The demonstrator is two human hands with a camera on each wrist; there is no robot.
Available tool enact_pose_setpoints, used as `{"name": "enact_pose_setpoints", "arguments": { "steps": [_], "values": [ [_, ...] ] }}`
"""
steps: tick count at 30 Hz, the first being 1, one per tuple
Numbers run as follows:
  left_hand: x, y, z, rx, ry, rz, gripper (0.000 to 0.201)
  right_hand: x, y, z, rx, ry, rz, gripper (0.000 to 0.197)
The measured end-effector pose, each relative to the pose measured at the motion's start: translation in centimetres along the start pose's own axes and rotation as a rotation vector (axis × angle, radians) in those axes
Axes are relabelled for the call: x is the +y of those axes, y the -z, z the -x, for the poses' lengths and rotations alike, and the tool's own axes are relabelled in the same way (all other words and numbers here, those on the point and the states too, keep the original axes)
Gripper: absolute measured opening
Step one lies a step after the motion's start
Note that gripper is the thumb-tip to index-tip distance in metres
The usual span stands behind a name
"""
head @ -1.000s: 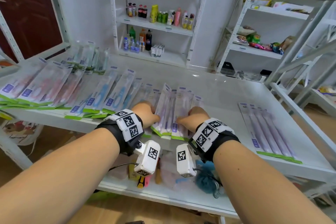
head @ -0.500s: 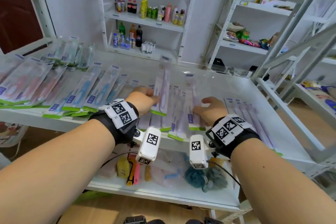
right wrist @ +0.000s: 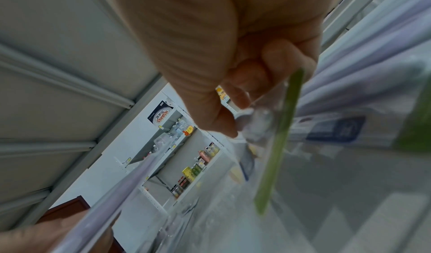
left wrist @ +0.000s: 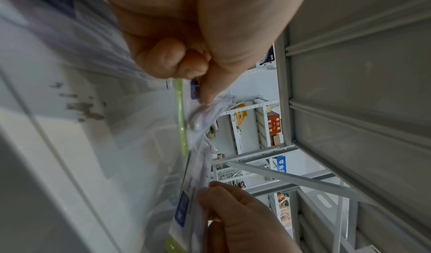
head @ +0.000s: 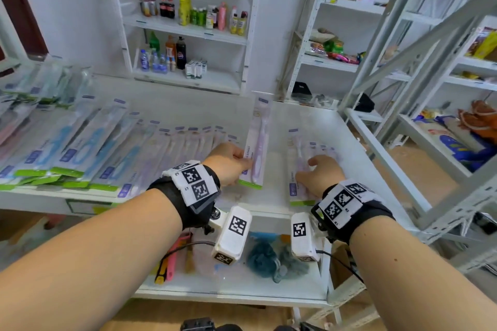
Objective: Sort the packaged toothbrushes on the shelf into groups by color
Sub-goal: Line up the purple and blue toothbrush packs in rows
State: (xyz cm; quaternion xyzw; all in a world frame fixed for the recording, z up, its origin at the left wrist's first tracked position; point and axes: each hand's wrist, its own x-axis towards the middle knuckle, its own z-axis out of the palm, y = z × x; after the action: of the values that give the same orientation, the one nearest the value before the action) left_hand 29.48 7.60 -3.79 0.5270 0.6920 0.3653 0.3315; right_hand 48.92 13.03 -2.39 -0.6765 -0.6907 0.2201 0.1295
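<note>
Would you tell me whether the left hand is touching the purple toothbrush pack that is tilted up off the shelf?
Touching. In the left wrist view, the left hand pinches the purple toothbrush pack near its green bottom edge.

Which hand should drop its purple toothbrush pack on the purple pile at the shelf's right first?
Right. The right hand already holds its pack against the purple pile; the left hand holds its purple pack raised, short of it.

Purple packaged toothbrush (head: 256,142) lifted upright, purple pack stack (head: 301,169) flat on shelf (head: 277,121)
</note>
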Motion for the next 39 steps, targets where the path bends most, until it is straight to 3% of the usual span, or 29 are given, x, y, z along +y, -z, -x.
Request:
{"name": "enact_pose_setpoints", "arguments": {
  "steps": [12,30,34,39],
  "values": [
    [0.1,-1.8,0.1,-0.014,-0.002,-0.013,0.024,1.4,-1.2,-1.7,-0.069,0.018,0.205,0.043],
    [0.2,-2.6,0.8,-0.04,0.001,0.035,0.016,1.1,-1.0,-0.2,-0.071,0.027,0.213,0.016],
    [0.2,-2.7,0.9,-0.049,0.022,0.041,0.02,1.1,-1.0,0.0,-0.063,0.017,0.202,0.019],
    [0.2,-2.9,1.1,-0.061,0.036,0.061,0.016,1.3,-0.9,0.3,-0.043,0.003,0.201,0.037]
  ]
}}
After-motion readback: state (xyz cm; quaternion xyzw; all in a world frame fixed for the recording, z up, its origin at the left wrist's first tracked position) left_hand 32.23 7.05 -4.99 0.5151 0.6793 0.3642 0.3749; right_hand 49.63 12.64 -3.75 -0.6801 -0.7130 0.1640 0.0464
